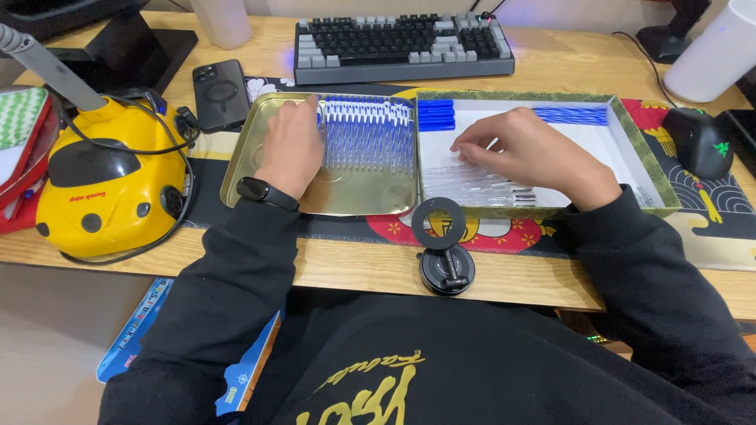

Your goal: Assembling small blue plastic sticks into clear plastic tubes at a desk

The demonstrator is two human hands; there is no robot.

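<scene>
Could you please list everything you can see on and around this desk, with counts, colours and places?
metal tray: one, gold, desk centre-left
pens: a row, blue and clear, in the tray
box: one, green rim, white inside, right of the tray
clear barrels: several, box front
blue caps: several, box back left
keyboard: one, black and grey, back
phone: one, black, left of the tray
mouse: one, black, right
yellow device: one, left
left hand: on the tray's pens
right hand: in the box, fingers on the barrels
</scene>
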